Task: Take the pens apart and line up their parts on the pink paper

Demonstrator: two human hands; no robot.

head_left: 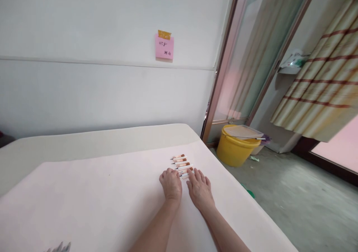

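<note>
Several small pen-like sticks with orange-brown bodies and white ends [180, 161] lie in a row on a pale sheet covering the table [97, 192]. My left hand [171, 185] rests knuckles up on the sheet, its fingers curled at the nearest stick. My right hand [199, 188] lies beside it, fingers reaching forward onto the nearest sticks [186, 172]. What either hand's fingertips pinch is hidden.
A white wall with a pink sticky note [164, 47] stands behind the table. To the right, past the table's edge, a yellow bucket with a lid [236, 145] sits on the floor by a glass door. A striped curtain [321, 80] hangs at the far right.
</note>
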